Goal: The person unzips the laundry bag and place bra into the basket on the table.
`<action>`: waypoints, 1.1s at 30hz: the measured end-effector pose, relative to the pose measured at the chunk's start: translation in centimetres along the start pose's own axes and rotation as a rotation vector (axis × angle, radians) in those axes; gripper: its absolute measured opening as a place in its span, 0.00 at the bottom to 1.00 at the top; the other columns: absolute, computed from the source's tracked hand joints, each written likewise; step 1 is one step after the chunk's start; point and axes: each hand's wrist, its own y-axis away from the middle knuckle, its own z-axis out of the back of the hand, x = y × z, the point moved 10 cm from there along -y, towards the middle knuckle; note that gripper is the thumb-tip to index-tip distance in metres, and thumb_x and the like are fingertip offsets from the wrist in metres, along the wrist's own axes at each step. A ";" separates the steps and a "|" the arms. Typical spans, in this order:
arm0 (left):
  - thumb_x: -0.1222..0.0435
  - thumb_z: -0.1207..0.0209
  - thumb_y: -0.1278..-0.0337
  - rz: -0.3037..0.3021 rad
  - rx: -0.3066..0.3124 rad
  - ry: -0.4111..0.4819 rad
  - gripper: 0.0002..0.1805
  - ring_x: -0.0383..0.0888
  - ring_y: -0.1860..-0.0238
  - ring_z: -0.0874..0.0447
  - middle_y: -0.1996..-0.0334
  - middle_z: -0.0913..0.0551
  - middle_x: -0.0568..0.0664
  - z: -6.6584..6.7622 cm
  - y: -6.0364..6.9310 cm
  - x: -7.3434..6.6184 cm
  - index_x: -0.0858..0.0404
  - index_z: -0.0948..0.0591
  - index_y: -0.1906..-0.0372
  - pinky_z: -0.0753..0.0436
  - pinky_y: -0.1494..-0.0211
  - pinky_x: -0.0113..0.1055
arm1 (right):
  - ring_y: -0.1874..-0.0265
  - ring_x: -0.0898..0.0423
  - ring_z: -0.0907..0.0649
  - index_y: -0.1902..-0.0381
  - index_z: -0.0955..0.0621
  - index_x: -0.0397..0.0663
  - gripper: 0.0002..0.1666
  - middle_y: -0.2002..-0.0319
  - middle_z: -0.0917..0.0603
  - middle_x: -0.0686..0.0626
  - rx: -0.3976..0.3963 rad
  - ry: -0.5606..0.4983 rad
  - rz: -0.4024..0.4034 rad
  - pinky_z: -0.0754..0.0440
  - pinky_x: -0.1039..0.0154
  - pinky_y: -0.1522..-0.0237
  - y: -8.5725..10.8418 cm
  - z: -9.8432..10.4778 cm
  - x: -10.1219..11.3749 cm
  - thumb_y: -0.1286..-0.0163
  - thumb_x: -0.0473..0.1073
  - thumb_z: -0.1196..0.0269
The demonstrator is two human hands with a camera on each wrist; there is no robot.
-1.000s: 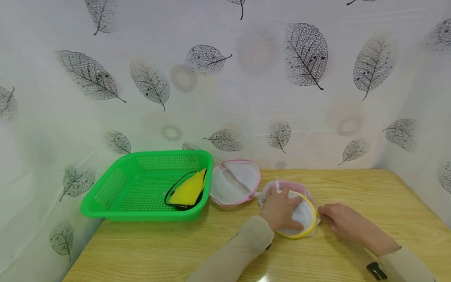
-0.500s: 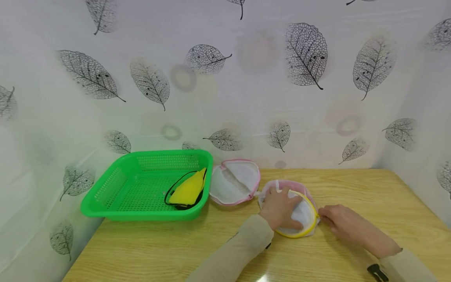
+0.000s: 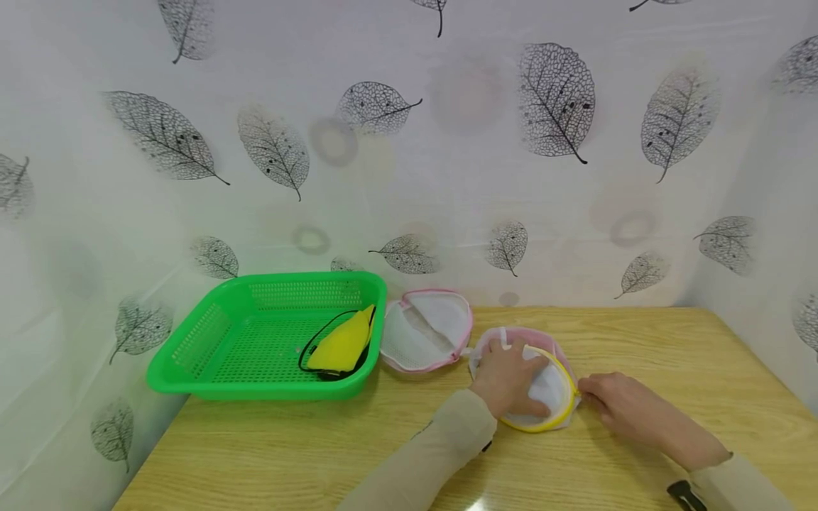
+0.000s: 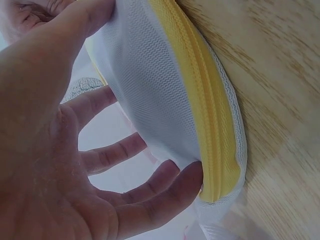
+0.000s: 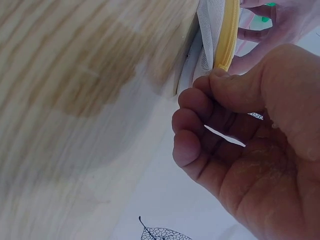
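Observation:
A round white mesh bag with a yellow zipped rim lies on the table, with pink mesh showing behind it. Spread over the bag, my left hand rests its fingertips on the mesh, as the left wrist view also shows. My right hand is at the bag's right edge. In the right wrist view its thumb and forefinger pinch the end of the yellow zipper, the other fingers curled beside them. The pinched piece is mostly hidden.
A green basket stands at the left, holding a yellow item with black cord. Between it and the yellow-rimmed bag is a pink-edged white mesh bag. A leaf-patterned sheet hangs behind the wooden table.

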 end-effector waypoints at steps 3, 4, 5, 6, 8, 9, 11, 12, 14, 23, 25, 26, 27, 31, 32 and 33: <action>0.20 0.46 0.53 -0.001 0.001 -0.007 0.44 0.44 0.43 0.23 0.33 0.28 0.38 0.0 0.0 -0.1 0.24 0.35 0.27 0.25 0.45 0.39 | 0.78 0.73 0.37 0.77 0.28 0.57 0.21 0.79 0.33 0.67 -0.026 0.000 0.011 0.36 0.71 0.76 0.1 0.2 0.1 0.42 0.26 0.32; 0.20 0.46 0.53 0.000 0.001 -0.005 0.44 0.44 0.44 0.23 0.34 0.28 0.38 0.0 0.0 -0.1 0.24 0.35 0.27 0.25 0.45 0.39 | 0.78 0.73 0.37 0.77 0.28 0.57 0.21 0.79 0.33 0.67 -0.029 0.001 0.011 0.36 0.71 0.76 0.1 0.3 0.1 0.42 0.27 0.31; 0.20 0.46 0.53 0.000 0.001 -0.003 0.44 0.45 0.44 0.23 0.34 0.28 0.38 0.0 0.0 -0.1 0.24 0.35 0.28 0.25 0.45 0.39 | 0.78 0.73 0.37 0.77 0.28 0.57 0.21 0.79 0.33 0.67 -0.029 0.001 0.010 0.37 0.71 0.76 0.1 0.3 0.1 0.42 0.27 0.31; 0.20 0.46 0.53 0.000 0.002 0.001 0.44 0.45 0.44 0.23 0.34 0.28 0.38 0.1 0.0 -0.1 0.24 0.35 0.28 0.25 0.45 0.39 | 0.78 0.73 0.37 0.77 0.28 0.57 0.21 0.79 0.33 0.67 -0.025 0.000 0.006 0.36 0.71 0.76 0.1 0.3 0.1 0.42 0.27 0.31; 0.20 0.46 0.53 -0.001 0.004 0.003 0.44 0.45 0.43 0.23 0.33 0.28 0.38 0.1 0.0 -0.1 0.24 0.35 0.27 0.24 0.45 0.39 | 0.78 0.73 0.37 0.77 0.28 0.57 0.21 0.79 0.33 0.67 -0.018 0.000 0.000 0.36 0.71 0.76 0.1 0.2 0.1 0.42 0.27 0.32; 0.20 0.46 0.53 -0.001 0.005 0.005 0.44 0.45 0.43 0.23 0.33 0.28 0.38 0.1 0.0 -0.1 0.24 0.35 0.27 0.24 0.45 0.39 | 0.78 0.73 0.37 0.77 0.28 0.57 0.21 0.79 0.33 0.67 -0.016 -0.001 -0.003 0.36 0.71 0.76 0.1 0.2 0.1 0.42 0.27 0.32; 0.20 0.46 0.53 -0.002 0.008 0.009 0.44 0.45 0.42 0.23 0.33 0.28 0.38 0.1 0.0 -0.1 0.24 0.35 0.27 0.24 0.45 0.39 | 0.78 0.73 0.37 0.77 0.28 0.57 0.21 0.79 0.33 0.66 -0.014 -0.007 -0.008 0.36 0.71 0.76 0.1 0.2 0.1 0.41 0.27 0.32; 0.21 0.45 0.53 -0.003 0.010 0.011 0.44 0.46 0.42 0.23 0.33 0.28 0.38 0.0 0.0 -0.1 0.24 0.35 0.27 0.24 0.44 0.39 | 0.77 0.73 0.37 0.77 0.29 0.57 0.21 0.79 0.33 0.66 -0.015 -0.009 -0.008 0.36 0.71 0.76 0.1 0.2 0.1 0.42 0.27 0.32; 0.21 0.46 0.53 -0.002 0.013 0.013 0.44 0.46 0.42 0.23 0.32 0.28 0.38 0.0 0.0 -0.1 0.24 0.35 0.27 0.24 0.44 0.39 | 0.77 0.73 0.38 0.78 0.29 0.57 0.22 0.79 0.33 0.67 -0.024 -0.005 -0.002 0.36 0.71 0.76 0.2 0.2 0.2 0.42 0.27 0.32; 0.22 0.44 0.53 0.004 0.012 0.057 0.43 0.48 0.42 0.24 0.32 0.29 0.39 -0.2 -0.2 0.0 0.24 0.34 0.28 0.23 0.43 0.40 | 0.77 0.73 0.38 0.78 0.29 0.58 0.22 0.80 0.34 0.68 -0.029 0.000 0.011 0.36 0.71 0.76 0.3 0.3 0.4 0.42 0.26 0.32; 0.22 0.43 0.53 0.006 0.012 0.063 0.43 0.48 0.42 0.24 0.32 0.29 0.39 -0.3 -0.2 0.0 0.24 0.34 0.28 0.23 0.43 0.40 | 0.77 0.73 0.38 0.78 0.29 0.58 0.22 0.80 0.34 0.68 -0.032 -0.001 0.015 0.35 0.71 0.76 0.3 0.3 0.5 0.42 0.27 0.32; 0.22 0.43 0.53 0.007 0.011 0.063 0.44 0.49 0.42 0.24 0.32 0.29 0.39 -0.3 -0.1 0.1 0.24 0.34 0.28 0.23 0.42 0.40 | 0.77 0.73 0.38 0.78 0.29 0.58 0.22 0.80 0.34 0.68 -0.035 -0.002 0.017 0.35 0.71 0.76 0.3 0.3 0.5 0.42 0.27 0.32; 0.22 0.43 0.53 0.008 0.010 0.064 0.44 0.48 0.42 0.24 0.32 0.29 0.39 -0.3 -0.1 0.1 0.24 0.34 0.28 0.23 0.43 0.40 | 0.78 0.73 0.38 0.78 0.29 0.58 0.22 0.80 0.35 0.68 -0.036 -0.001 0.017 0.36 0.71 0.76 0.3 0.3 0.5 0.41 0.27 0.32; 0.22 0.43 0.54 0.008 0.008 0.066 0.44 0.49 0.42 0.24 0.32 0.29 0.39 -0.2 -0.1 0.2 0.24 0.34 0.28 0.23 0.43 0.40 | 0.78 0.73 0.38 0.78 0.29 0.58 0.23 0.80 0.35 0.68 -0.060 0.013 0.038 0.36 0.71 0.76 0.3 0.5 0.8 0.44 0.27 0.31; 0.22 0.43 0.54 0.007 0.007 0.067 0.44 0.49 0.42 0.24 0.32 0.29 0.39 -0.2 -0.1 0.2 0.24 0.34 0.28 0.22 0.44 0.40 | 0.78 0.73 0.38 0.78 0.29 0.57 0.22 0.80 0.35 0.68 -0.063 0.013 0.045 0.36 0.71 0.77 0.3 0.5 0.8 0.45 0.26 0.31; 0.22 0.43 0.54 0.006 0.007 0.067 0.44 0.49 0.42 0.24 0.32 0.29 0.39 -0.2 -0.1 0.2 0.24 0.34 0.28 0.22 0.44 0.40 | 0.78 0.73 0.38 0.78 0.29 0.58 0.23 0.80 0.34 0.68 -0.069 0.016 0.053 0.37 0.72 0.77 0.3 0.5 0.9 0.46 0.26 0.31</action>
